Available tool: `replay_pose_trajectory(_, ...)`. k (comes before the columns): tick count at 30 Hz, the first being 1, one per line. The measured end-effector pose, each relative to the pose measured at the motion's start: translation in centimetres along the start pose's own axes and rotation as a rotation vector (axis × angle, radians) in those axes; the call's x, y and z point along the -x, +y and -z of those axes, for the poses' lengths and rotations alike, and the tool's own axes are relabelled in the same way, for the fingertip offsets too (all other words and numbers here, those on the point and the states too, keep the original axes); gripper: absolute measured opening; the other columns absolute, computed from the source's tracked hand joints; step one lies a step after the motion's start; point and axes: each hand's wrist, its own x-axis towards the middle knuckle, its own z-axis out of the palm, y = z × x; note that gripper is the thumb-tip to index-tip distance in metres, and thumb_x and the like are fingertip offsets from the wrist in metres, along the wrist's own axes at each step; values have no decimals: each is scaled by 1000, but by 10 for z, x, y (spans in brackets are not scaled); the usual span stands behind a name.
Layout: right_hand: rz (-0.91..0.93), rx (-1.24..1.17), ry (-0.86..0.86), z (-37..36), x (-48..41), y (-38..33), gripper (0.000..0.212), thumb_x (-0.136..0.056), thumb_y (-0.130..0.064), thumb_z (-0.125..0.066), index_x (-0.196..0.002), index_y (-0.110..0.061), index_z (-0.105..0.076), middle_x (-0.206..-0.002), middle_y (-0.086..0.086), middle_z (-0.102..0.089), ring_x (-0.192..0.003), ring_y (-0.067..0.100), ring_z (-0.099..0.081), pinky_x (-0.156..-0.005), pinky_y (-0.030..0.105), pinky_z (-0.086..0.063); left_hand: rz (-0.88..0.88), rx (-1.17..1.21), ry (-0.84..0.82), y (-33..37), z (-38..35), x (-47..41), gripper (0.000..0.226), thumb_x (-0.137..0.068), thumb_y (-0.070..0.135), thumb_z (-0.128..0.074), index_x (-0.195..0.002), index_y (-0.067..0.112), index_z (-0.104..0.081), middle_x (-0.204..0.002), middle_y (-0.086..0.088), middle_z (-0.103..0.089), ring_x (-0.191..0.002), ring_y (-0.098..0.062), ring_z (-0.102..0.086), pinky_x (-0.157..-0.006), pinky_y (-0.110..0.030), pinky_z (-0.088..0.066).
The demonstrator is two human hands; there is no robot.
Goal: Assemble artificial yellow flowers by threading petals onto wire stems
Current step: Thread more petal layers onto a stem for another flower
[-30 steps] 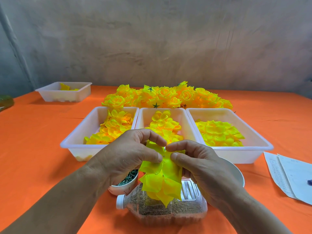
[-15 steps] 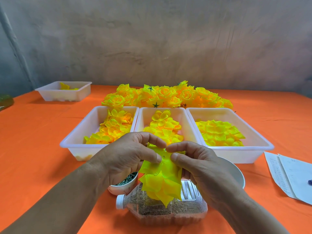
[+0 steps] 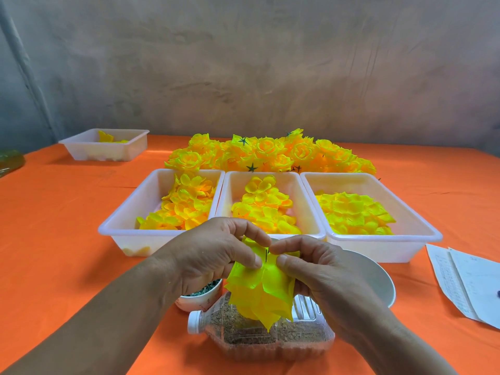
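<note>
Above the plastic bottle (image 3: 270,338) lying on the orange worktop (image 3: 54,239), the left grip (image 3: 213,255) and right grip (image 3: 319,272) both pinch a cluster of yellow petals (image 3: 261,293). A thin dark wire stem (image 3: 266,255) protrudes at the top of the cluster, between the fingertips. Three white trays (image 3: 296,190) of petals stand just behind.

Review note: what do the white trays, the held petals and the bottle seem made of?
Trays: likely moulded plastic, matte, slightly translucent; yellow shows through one front wall. Petals: probably thin synthetic fabric, veined, glowing where light passes. Bottle: clear ribbed plastic, contents visible through it.
</note>
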Motion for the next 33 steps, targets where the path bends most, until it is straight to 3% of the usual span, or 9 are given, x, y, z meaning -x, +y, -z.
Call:
replay_pose_trajectory(3, 1, 53, 7, 2, 0, 2, 19, -86, -6, -65, -84, -22, -75, -79, 28, -59, -61, 26, -56, -57, 34, -50, 24, -98, 0, -1, 1, -3, 31, -75, -19, -64, -88, 8, -72, -63, -10, -55, -51, -23, -54, -50, -26, -43)
replay_pose_trajectory(8, -13, 150, 12, 3, 4, 4, 20, -86, -9, -67, -82, -27, -75, -55, -2, -56, -41, 9, -46, -43, 17, -37, 76, -141, 17, -2, -3, -4, 35, -55, -1, -71, -88, 10, -73, -92, -20, -47, -90, -35, -34, -79, -48, -25)
replay_pose_trajectory(12, 8, 294, 16, 3, 6, 3, 19, -87, -19, -67, -84, -37, -72, -52, -3, -59, -46, 5, -55, -46, 13, -36, 96, -163, -22, -4, 1, -9, 33, -66, -11, -66, -87, 12, -75, -89, -16, -61, -75, -32, -58, -67, -40, -50)
replay_pose_trajectory(17, 45, 413, -17, 7, 12, 8, 29, -70, -44, -75, -97, -50, -64, -59, -11, -56, -58, 4, -56, -58, 18, -44, 111, -212, -22, -2, 0, -11, 38, -75, -17, -59, -88, 16, -73, -111, -32, -51, -64, -17, -67, -57, -30, -51)
replay_pose_trajectory(21, 72, 549, -27, 8, 19, 9, 45, -68, -43, -81, -103, -57, -57, -69, -24, -54, -56, -3, -47, -56, 10, -41, 54, -344, -5, -3, -2, -14, 36, -74, -13, -64, -87, 20, -73, -126, -7, -45, -115, -32, -59, -61, -24, -44)
replay_pose_trajectory(23, 110, 623, -3, 9, 19, 11, 42, -70, -47, -78, -103, -58, -56, -86, -30, -48, -69, -4, -49, -63, 10, -40, 7, -444, -6, -3, -3, -15, 33, -73, -9, -67, -85, 21, -73, -95, 11, -30, -89, -28, -57, -64, -25, -40)
replay_pose_trajectory(25, 137, 679, 30, 10, 18, 12, 38, -69, -60, -73, -103, -60, -56, -94, -29, -42, -87, -9, -48, -68, 8, -37, -13, -524, -4, -2, -4, -14, 31, -72, -7, -68, -85, 22, -72, -82, -1, -35, -71, -17, -43, -61, -26, -39)
replay_pose_trajectory(30, 142, 627, 74, 8, 16, 10, 50, -59, -88, -45, -94, -57, -62, -108, -26, -46, -98, -13, -49, -73, 13, -36, -52, -597, 27, -6, -3, -14, 32, -70, 1, -69, -81, 31, -73, -74, 4, -43, -60, -5, -43, -56, -20, -36)
replay_pose_trajectory(33, 188, 618, 122, 6, 14, 11, 45, -63, -83, -42, -91, -55, -63, -110, -25, -46, -99, -9, -50, -73, 15, -35, -64, -551, 33, -7, -1, -10, 34, -61, 12, -68, -85, 35, -73, -64, 16, -50, -57, 4, -49, -56, -18, -39)
